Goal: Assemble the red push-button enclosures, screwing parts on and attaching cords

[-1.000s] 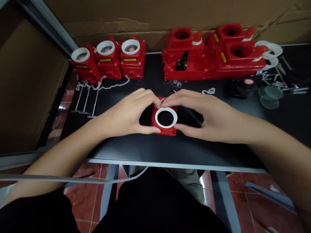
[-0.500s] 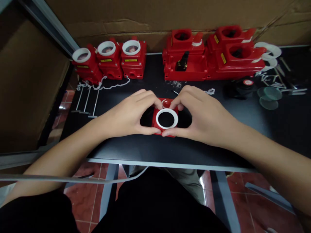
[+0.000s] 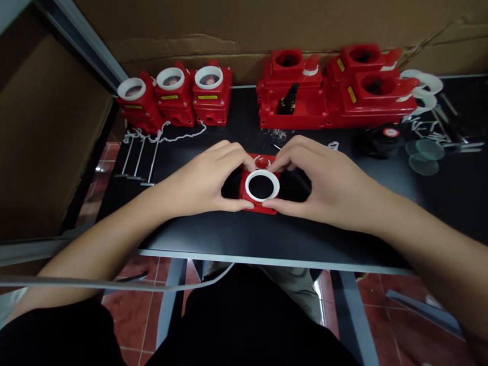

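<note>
In the middle of the black table lies a red housing cover [image 3: 263,209] with a round opening. A white ring [image 3: 248,186] sits in that opening, and black shows through its centre. My left hand [image 3: 209,178] curves around the ring's left side, thumb at the front and index finger at the back. From the right, my right hand [image 3: 324,183] does the same, its thumb at the ring's front edge. Both hands are closed on the ring. Behind the ring, a small red round part [image 3: 262,162] of the cover shows between the index fingers.
Three red boxes with white rings [image 3: 211,96] stand at the back left, with white cord and metal rods [image 3: 152,162] before them. Several red housings [image 3: 293,114] line the back right. Glass discs [image 3: 425,155], loose white rings [image 3: 432,84] and screws lie at the right.
My right hand has shifted slightly to the right, its thumb sliding along the ring's front edge. My left hand stays nearly in place. The camera view has shifted a little.
</note>
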### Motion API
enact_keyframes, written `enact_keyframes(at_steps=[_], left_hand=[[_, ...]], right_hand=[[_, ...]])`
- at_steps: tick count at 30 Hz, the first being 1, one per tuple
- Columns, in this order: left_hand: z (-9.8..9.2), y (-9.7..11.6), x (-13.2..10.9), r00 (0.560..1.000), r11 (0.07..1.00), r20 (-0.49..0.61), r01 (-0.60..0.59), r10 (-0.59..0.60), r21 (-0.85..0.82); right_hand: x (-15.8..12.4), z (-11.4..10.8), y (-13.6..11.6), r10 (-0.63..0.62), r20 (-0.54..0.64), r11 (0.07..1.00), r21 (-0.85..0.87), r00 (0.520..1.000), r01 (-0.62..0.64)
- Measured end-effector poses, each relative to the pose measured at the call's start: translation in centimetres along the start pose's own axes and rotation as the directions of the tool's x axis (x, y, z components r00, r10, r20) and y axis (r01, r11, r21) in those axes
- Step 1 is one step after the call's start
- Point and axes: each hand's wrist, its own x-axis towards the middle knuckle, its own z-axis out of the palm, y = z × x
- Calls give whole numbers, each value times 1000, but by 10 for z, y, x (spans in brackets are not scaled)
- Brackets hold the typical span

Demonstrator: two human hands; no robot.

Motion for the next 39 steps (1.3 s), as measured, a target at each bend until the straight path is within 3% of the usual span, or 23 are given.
enact_keyframes(at_steps=[3,5,11,15,19,27,33,39], left_hand=[[0,1,0,1000,1000,3,23,-23,-3],[1,1,1,999,999,11,32,-32,-4],[1,-1,0,1000,1000,-6,-6,6,16],[1,-2,0,1000,999,-8,-13,13,30],[1,0,-1,1000,1000,-6,-15,15,19],[2,1,1,1000,1000,11,-1,1,-15],[0,0,0,1000,1000,-1,-10,10,0],[1,0,0,1000,1000,-10,-26,26,-13]], right_hand=[[-2,6,-4,87,-42,983,-156,995,-93],[-2,8,-4,84,-47,978,-189,995,-92],[1,-1,-2,-127,47,987,101,991,122],[4,-5,-1,-159,59,983,107,986,152],[4,-1,2,-150,38,986,77,988,147],[0,10,0,-20,-12,1000,-24,1000,20],[0,-6,0,-102,87,986,142,991,89],[4,-3,3,-112,70,991,86,991,106]])
